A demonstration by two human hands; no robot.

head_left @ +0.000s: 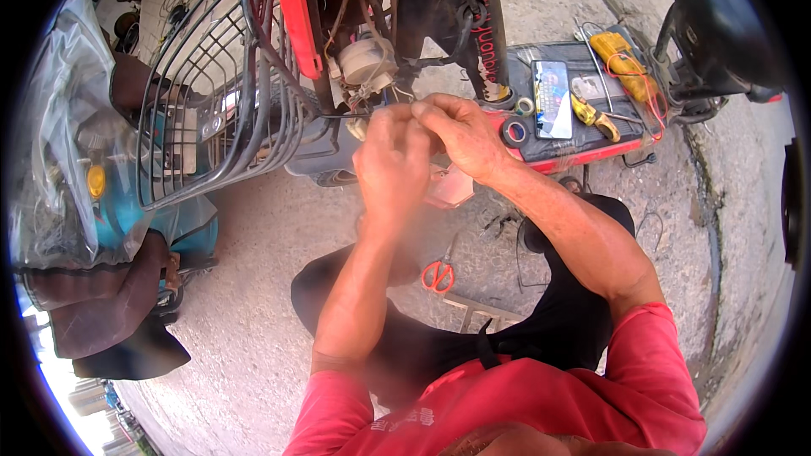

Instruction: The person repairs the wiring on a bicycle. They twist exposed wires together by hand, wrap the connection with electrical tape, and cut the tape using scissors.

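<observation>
My left hand (391,160) and my right hand (460,135) meet in front of the opened front of a red electric scooter (291,4). The fingers of both are closed in a pinch, knuckles nearly touching. What lies between the fingertips is hidden; a thin dark wire-like piece (345,116) runs out to the left of my left hand. Just above, a round whitish part (365,59) hangs among loose wires (384,21). Behind my right wrist, a roll of dark tape (515,130) lies on the scooter's footboard (525,152).
On the footboard lie a phone (552,100), yellow-handled pliers (596,118) and a yellow multimeter (619,59) with leads. A black wire basket (253,118) stands out at left, near a teal scooter (194,232) under plastic sheeting (63,118). Orange-handled scissors (438,276) lie on the ground between my legs.
</observation>
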